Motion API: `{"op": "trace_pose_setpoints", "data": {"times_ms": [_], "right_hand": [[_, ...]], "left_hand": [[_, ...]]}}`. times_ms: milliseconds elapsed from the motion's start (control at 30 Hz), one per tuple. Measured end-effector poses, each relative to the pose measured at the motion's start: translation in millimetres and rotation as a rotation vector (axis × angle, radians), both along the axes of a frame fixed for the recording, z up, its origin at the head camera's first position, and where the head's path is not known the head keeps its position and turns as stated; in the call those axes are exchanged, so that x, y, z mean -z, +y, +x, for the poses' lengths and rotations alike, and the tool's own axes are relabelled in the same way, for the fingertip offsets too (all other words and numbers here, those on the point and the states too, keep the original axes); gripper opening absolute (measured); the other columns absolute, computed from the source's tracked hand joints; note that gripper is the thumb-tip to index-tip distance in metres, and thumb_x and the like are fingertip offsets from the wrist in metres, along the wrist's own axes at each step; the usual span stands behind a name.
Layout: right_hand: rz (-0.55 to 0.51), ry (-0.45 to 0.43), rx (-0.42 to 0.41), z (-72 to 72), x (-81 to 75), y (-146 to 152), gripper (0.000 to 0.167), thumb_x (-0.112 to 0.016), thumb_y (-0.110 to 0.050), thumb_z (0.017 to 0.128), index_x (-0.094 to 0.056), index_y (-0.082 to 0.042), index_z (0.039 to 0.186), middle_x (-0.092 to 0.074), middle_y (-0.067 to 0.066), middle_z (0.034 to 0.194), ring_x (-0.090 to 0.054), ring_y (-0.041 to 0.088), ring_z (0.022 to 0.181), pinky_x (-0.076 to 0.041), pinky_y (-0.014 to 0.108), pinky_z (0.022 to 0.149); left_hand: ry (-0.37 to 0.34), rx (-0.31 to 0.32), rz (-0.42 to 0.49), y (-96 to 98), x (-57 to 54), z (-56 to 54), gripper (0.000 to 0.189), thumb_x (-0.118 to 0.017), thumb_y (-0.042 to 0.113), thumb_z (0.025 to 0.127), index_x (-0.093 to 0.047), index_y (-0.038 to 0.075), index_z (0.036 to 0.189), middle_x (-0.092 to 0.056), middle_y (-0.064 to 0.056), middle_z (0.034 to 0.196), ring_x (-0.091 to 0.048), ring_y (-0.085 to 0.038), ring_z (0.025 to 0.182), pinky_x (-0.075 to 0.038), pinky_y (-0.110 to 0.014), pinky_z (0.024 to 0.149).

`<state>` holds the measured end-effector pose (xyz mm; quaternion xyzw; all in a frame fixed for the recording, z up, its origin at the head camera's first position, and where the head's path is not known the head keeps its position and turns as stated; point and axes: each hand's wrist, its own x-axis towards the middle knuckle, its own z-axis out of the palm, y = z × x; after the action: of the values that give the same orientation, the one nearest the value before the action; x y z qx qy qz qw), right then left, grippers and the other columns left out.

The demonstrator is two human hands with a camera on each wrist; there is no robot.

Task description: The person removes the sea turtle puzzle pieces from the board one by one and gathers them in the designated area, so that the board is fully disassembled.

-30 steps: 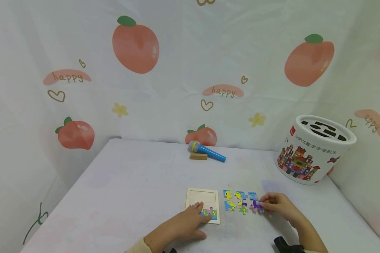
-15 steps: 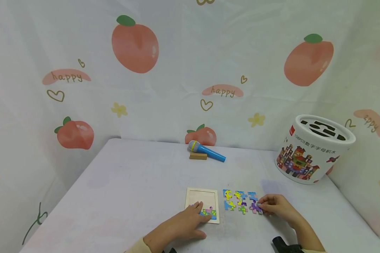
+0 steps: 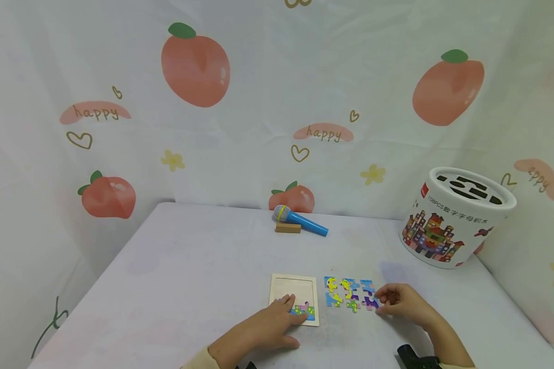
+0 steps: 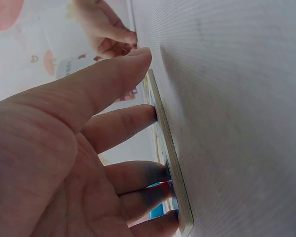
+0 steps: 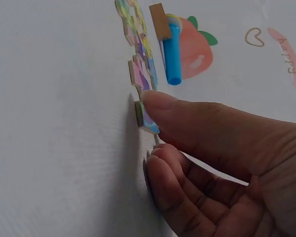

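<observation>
My left hand (image 3: 279, 324) lies with spread fingers on a wooden puzzle tray (image 3: 294, 279) in the head view. Some fitted pink, green and blue pieces (image 3: 311, 311) show beside its fingertips. In the left wrist view the fingertips touch the tray's edge (image 4: 168, 150), while the thumb stays off it. At the right end of a cluster of jigsaw pieces (image 3: 334, 299), my right hand (image 3: 403, 305) holds a purple jigsaw piece (image 3: 370, 302) low at the table. The right wrist view shows the thumb against that piece (image 5: 147, 118), with curled fingers beside it, partly hidden.
Toward the back, a blue toy microphone (image 3: 308, 224) lies by a small brown wooden block (image 3: 288, 228). A white bucket (image 3: 457, 218) with a slotted lid stands at the back right. Behind the white table (image 3: 189, 266) hangs a peach-printed cloth (image 3: 240, 138).
The right-hand fingers have turned the purple piece and shifted it slightly left toward the cluster; their thumb now sits farther from the forefinger. My left hand stays on the tray.
</observation>
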<state>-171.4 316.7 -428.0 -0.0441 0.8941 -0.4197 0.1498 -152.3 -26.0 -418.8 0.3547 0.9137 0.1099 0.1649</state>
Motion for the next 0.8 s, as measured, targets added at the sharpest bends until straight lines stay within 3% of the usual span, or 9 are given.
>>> {"op": "trace_pose_setpoints", "data": {"times_ms": [800], "right_hand": [[-0.002, 0.029, -0.103, -0.5, -0.5, 4.9, 0.036, -0.074, -0.015, 0.078, -0.062, 0.008, 0.102, -0.053, 0.005, 0.082, -0.047, 0.007, 0.071, -0.043, 0.021, 0.057]], "left_hand": [[-0.013, -0.011, 0.008, -0.9, -0.3, 0.3, 0.055, -0.066, 0.043, 0.082, -0.052, 0.031, 0.133, -0.037, -0.015, 0.147, -0.031, -0.028, 0.139, -0.035, -0.042, 0.109]]}}
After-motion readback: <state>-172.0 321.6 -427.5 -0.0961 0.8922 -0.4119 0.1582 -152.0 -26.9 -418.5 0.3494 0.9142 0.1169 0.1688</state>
